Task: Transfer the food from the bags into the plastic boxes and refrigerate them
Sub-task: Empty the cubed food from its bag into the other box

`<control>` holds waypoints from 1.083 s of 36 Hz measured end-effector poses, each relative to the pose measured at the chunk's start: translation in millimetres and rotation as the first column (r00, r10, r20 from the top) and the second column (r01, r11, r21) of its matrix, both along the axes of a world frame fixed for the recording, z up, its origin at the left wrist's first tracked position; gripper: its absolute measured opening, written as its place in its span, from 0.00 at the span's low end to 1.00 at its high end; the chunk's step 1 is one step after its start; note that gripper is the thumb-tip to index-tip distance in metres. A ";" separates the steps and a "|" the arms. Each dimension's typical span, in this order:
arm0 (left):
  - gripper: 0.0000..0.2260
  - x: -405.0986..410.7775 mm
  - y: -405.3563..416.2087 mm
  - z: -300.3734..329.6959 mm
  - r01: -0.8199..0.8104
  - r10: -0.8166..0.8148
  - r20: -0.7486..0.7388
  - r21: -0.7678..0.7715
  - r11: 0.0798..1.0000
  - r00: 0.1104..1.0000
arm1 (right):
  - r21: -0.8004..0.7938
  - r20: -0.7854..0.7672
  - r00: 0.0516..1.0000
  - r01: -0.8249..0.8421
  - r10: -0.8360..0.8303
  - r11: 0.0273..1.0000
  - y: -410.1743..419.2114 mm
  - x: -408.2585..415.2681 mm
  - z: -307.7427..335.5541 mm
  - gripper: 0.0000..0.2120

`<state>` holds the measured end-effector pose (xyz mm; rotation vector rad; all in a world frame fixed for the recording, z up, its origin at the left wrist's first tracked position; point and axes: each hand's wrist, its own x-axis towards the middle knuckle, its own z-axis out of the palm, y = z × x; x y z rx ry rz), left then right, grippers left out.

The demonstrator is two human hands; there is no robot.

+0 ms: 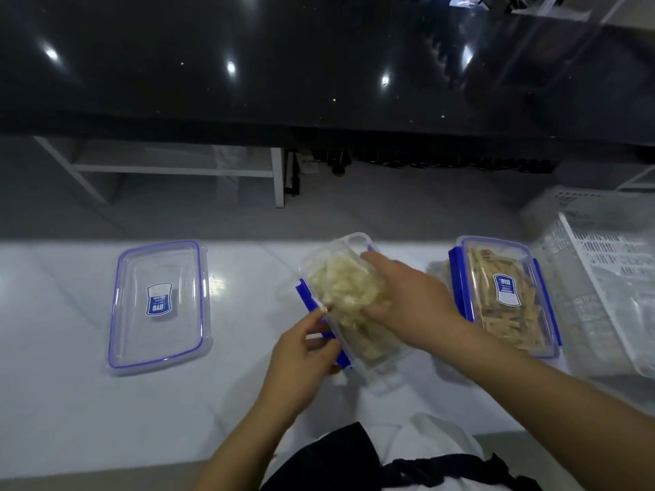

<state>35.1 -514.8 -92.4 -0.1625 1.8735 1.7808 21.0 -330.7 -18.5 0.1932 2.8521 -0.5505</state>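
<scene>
A white perforated basket stands at the right on the white counter, before a dark glossy worktop.

Single head-worn wide-angle view, forward and steeply down, close over the white counter at the person's front.

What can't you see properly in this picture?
All in the head view:
- The right hand covers part of the pale food in the open box.
- The left hand hides the box's near blue clip, so its grip there is unclear.
- The crate is cut off by the right edge.
- The labels on the lid and the closed box are too small to read fully.
</scene>
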 end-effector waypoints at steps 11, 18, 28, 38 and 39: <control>0.18 -64.0 -34.7 28.3 0.081 -0.184 -0.330 -0.301 0.950 0.926 | -0.265 -0.046 0.952 0.279 -0.301 0.923 40.4 69.8 -7.7 0.40; 0.15 -124.0 1.6 14.8 0.277 -0.362 -0.235 -0.328 0.903 0.902 | -0.467 -0.012 0.864 0.441 -0.504 0.767 38.9 104.3 -32.8 0.21; 0.20 -98.0 -18.3 3.1 0.175 -0.328 -0.339 -0.411 0.895 0.882 | -0.477 -0.042 0.819 0.487 -0.573 0.731 38.9 105.9 -46.6 0.15; 0.25 -32.1 -61.3 7.9 0.199 -0.323 -0.288 -0.388 0.900 0.901 | -0.488 -0.184 0.801 0.429 -0.570 0.760 46.6 98.8 -39.3 0.07; 0.27 -30.1 -62.9 13.0 0.230 -0.358 -0.304 -0.384 0.894 0.883 | -0.493 -0.189 0.806 0.416 -0.561 0.764 47.6 98.0 -38.2 0.08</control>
